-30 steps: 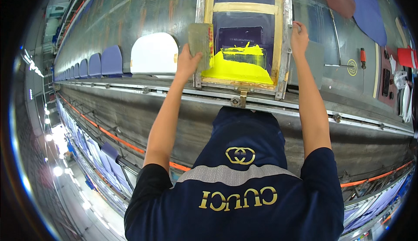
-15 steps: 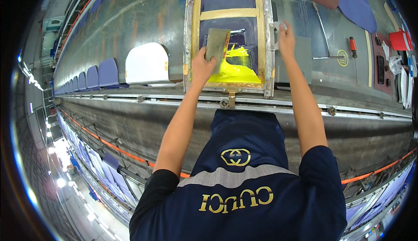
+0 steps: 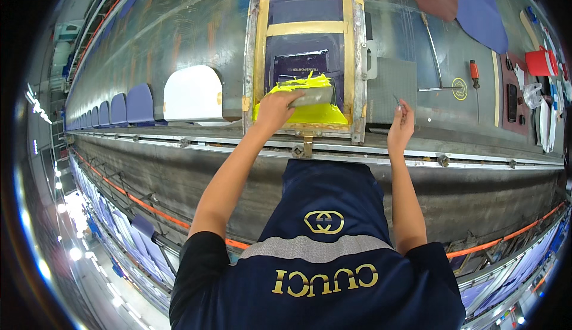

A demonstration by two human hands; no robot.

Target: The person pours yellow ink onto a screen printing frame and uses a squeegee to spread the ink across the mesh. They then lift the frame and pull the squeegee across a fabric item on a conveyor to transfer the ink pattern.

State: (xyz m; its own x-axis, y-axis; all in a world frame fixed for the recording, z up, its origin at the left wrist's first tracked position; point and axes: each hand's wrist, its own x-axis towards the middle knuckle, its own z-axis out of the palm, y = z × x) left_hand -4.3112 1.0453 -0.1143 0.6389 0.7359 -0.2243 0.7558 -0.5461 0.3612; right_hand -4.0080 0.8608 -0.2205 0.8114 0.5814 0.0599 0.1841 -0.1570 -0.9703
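Observation:
A screen printing frame [image 3: 252,56] with yellow-taped inner edges lies on the long table. My left hand [image 3: 275,111] grips a squeegee [image 3: 316,96], tilted low over the near part of the mesh. Bright yellow ink [image 3: 316,115] is spread beneath and around its blade. Beyond it, a dark printed panel [image 3: 301,63] shows through the mesh. My right hand [image 3: 401,126] is raised to the right of the frame, apart from it, with its fingers drawn together. A small thin dark thing [image 3: 397,100] shows at the fingertips; its kind is unclear. A pale handle [image 3: 372,59] sits on the frame's right side.
Left of the frame stand a white rounded panel [image 3: 193,95] and a row of purple ones [image 3: 139,103]. On the right lie a metal rod tool [image 3: 432,50], an orange-handled screwdriver [image 3: 474,74], a phone [image 3: 512,102] and a red container [image 3: 541,63]. A metal rail [image 3: 238,151] runs along the near edge.
My left hand has brought the squeegee down from upright to low over the ink. My right hand has left the frame's handle and moved nearer to me.

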